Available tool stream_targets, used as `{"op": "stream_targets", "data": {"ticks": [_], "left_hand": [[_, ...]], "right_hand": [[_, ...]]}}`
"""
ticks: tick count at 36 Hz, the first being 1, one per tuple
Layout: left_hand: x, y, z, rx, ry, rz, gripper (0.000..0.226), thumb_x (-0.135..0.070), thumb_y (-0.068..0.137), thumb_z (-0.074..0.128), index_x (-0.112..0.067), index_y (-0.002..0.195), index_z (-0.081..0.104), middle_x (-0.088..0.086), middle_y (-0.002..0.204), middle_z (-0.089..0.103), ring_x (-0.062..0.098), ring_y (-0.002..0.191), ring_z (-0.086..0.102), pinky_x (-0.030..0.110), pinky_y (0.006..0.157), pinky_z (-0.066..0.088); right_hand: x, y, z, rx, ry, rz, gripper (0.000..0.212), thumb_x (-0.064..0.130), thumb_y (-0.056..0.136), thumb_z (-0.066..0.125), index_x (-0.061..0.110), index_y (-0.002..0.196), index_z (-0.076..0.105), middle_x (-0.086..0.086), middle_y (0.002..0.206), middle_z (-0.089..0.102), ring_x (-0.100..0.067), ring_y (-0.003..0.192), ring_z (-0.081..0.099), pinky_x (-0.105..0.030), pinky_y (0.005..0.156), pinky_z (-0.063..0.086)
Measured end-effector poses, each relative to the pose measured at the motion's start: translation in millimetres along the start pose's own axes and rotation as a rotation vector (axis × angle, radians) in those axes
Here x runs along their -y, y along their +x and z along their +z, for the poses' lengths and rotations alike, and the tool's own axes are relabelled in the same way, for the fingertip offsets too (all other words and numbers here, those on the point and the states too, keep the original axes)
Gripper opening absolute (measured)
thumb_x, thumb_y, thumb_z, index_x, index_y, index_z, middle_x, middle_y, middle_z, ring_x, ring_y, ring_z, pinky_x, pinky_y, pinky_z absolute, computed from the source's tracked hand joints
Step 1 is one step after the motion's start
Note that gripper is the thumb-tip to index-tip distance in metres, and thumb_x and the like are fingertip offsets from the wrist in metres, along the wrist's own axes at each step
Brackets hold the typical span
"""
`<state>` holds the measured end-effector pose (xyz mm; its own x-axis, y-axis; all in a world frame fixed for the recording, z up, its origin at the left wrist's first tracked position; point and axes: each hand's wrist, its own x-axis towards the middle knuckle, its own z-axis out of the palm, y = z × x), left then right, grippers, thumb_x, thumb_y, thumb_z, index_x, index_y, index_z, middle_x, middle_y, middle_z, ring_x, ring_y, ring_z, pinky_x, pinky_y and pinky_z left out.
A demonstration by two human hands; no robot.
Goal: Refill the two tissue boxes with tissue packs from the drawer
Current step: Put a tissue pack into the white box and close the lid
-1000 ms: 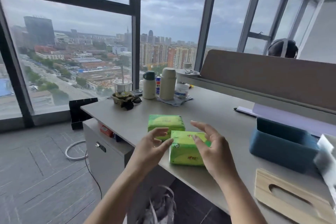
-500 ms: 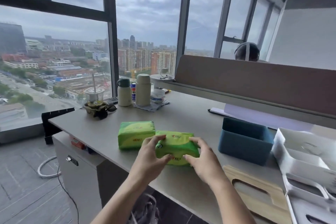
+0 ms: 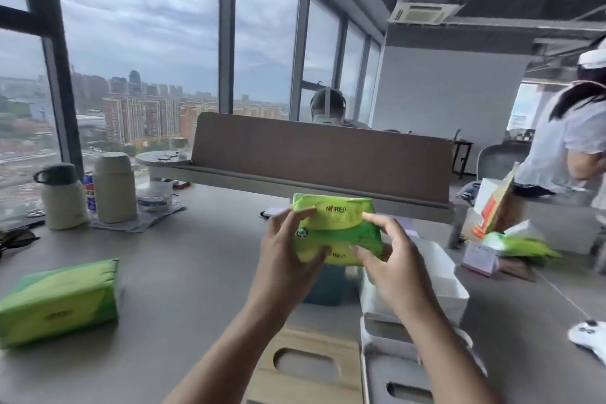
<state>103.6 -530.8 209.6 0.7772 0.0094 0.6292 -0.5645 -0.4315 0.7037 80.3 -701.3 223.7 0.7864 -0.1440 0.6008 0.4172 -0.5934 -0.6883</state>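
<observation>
A green tissue pack (image 3: 336, 223) is held up above the desk between both hands. My left hand (image 3: 288, 259) grips its left end and my right hand (image 3: 390, 259) grips its right end. Below it, mostly hidden by my hands, stands the blue tissue box (image 3: 331, 285). The white tissue box (image 3: 439, 276) stands open just to the right. A second green tissue pack (image 3: 59, 302) lies on the desk at the left. A wooden lid (image 3: 305, 367) and a grey-white lid (image 3: 396, 380), each with a slot, lie at the near edge.
Two flasks (image 3: 113, 187) and a round tub (image 3: 154, 195) stand at the back left on a cloth. A brown divider (image 3: 321, 154) runs across the desk's far side. A person (image 3: 570, 138) stands at the right near a carton (image 3: 495, 207). A white controller (image 3: 588, 336) lies at the right.
Both hands closed on the nearer pack and lifted it off the desk, up over the blue box. The view swung to the right, so the other pack now lies at the far left.
</observation>
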Motion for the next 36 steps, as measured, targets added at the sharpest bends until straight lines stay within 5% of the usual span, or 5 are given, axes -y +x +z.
{"op": "stream_targets", "data": {"ticks": [3, 8, 18, 24, 36], "left_hand": [[-15.5, 10.6, 33.9, 0.061, -0.024, 0.027, 0.054, -0.024, 0.078, 0.077, -0.043, 0.123, 0.053, -0.015, 0.128, 0.040, 0.007, 0.120, 0.042, 0.023, 0.101, 0.041], [-31.4, 25.2, 82.0, 0.177, -0.030, 0.076, 0.047, -0.024, 0.085, 0.070, -0.047, 0.123, 0.053, -0.006, 0.139, 0.039, 0.009, 0.128, 0.041, 0.009, 0.094, 0.030], [-22.1, 40.6, 152.4, 0.339, 0.034, -0.014, 0.044, -0.021, 0.091, 0.063, -0.040, 0.130, 0.054, -0.001, 0.145, 0.038, 0.015, 0.127, 0.045, 0.017, 0.100, 0.036], [-8.8, 43.4, 168.2, 0.398, 0.099, -0.044, 0.048, -0.018, 0.090, 0.064, -0.032, 0.135, 0.053, -0.001, 0.143, 0.040, 0.013, 0.121, 0.048, 0.000, 0.086, 0.026], [-3.2, 44.5, 174.0, 0.461, 0.472, 0.075, 0.038, -0.032, 0.091, 0.057, -0.036, 0.129, 0.058, -0.013, 0.137, 0.056, 0.022, 0.120, 0.051, 0.037, 0.100, 0.034]], "right_hand": [[-19.6, 12.2, -32.7, -0.035, -0.068, 0.001, 0.045, 0.021, 0.078, 0.077, 0.031, 0.118, 0.057, 0.010, 0.113, 0.063, -0.007, 0.104, 0.057, -0.013, 0.081, 0.044], [-52.8, 31.1, -70.7, -0.044, -0.103, 0.073, 0.045, 0.017, 0.079, 0.075, 0.026, 0.120, 0.058, 0.009, 0.117, 0.060, -0.006, 0.110, 0.051, -0.020, 0.083, 0.037], [-119.8, 54.5, -92.6, 0.018, -0.150, 0.215, 0.039, 0.015, 0.083, 0.072, 0.021, 0.119, 0.059, 0.009, 0.113, 0.058, -0.005, 0.102, 0.050, 0.000, 0.067, 0.035], [-142.8, 59.9, -88.1, 0.067, -0.236, 0.250, 0.037, 0.018, 0.084, 0.071, 0.024, 0.118, 0.057, 0.005, 0.111, 0.059, -0.013, 0.099, 0.056, -0.020, 0.074, 0.043], [-154.5, 54.7, -78.1, 0.117, -0.497, 0.226, 0.038, 0.019, 0.083, 0.071, 0.017, 0.120, 0.062, -0.004, 0.122, 0.064, -0.023, 0.111, 0.059, -0.034, 0.095, 0.046]]}}
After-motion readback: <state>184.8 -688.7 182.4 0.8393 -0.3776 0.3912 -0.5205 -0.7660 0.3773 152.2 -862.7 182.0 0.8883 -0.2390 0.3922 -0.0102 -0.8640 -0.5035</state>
